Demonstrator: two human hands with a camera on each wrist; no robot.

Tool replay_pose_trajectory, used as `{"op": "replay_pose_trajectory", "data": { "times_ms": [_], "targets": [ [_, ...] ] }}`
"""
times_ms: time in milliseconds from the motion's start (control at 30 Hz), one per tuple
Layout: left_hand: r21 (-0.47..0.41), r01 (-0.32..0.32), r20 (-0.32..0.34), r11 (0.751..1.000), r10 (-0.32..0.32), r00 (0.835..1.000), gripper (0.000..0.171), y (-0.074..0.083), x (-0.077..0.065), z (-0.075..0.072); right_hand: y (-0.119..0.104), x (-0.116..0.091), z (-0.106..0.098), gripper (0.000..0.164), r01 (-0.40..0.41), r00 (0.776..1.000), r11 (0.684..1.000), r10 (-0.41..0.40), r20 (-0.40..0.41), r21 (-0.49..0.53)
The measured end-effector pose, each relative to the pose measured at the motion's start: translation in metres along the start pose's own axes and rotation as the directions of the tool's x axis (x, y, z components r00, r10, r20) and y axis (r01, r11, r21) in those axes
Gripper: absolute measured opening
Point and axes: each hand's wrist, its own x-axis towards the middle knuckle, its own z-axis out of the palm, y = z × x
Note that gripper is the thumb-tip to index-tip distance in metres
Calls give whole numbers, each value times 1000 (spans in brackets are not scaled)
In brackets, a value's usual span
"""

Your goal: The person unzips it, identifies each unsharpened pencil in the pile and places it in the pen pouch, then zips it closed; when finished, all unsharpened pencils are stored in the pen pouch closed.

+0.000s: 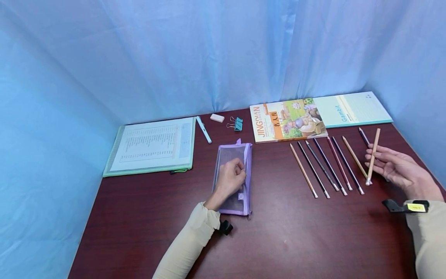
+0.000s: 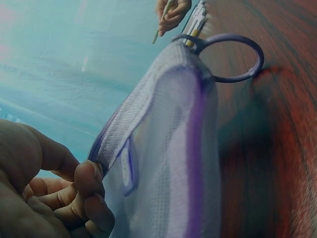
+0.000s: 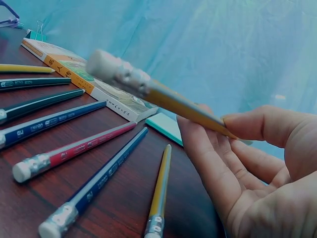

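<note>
At the middle of the table lies a purple mesh zip pencil case (image 1: 231, 153). My left hand (image 1: 230, 176) pinches its zipper edge between thumb and fingertips, with a wrist loop (image 2: 237, 57) at the case's far end. Over the right side of the table, my right hand (image 1: 400, 168) holds a yellow pencil (image 3: 183, 106) between thumb and fingers, its white eraser end pointing away from the palm. Several more pencils (image 1: 322, 164) lie side by side just left of that hand. A purple pencil (image 1: 363, 135) is partly hidden behind it.
Along the back lie an illustrated book (image 1: 296, 120), a pale green notebook (image 1: 355, 108), a teal binder clip (image 1: 238, 124), a white eraser (image 1: 217, 117) and a light blue pen (image 1: 203, 130). A green-edged zip folder (image 1: 150, 145) lies at left. Blue curtains (image 1: 195, 58) enclose the table.
</note>
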Motion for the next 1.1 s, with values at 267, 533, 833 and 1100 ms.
{"op": "replay_pose_trajectory", "data": {
  "times_ms": [267, 533, 833, 1100],
  "targets": [
    [6, -4, -12, 1000, 4, 1000, 8, -1, 0, 1, 6, 5, 5, 59, -8, 999, 1000, 8, 39, -14],
    [1, -7, -9, 1000, 7, 1000, 8, -1, 1, 0, 23, 20, 20, 56, -18, 1000, 997, 20, 24, -80],
    [3, -5, -1, 1000, 5, 1000, 8, 1, 1, -1, 54, 48, 47, 47, -56, 998, 975, 59, 5, -215],
    [-15, 0, -2, 1000, 0, 1000, 7, 1, 0, -1, 89, 77, 75, 43, -117, 993, 923, 111, -36, -366]
  ]
}}
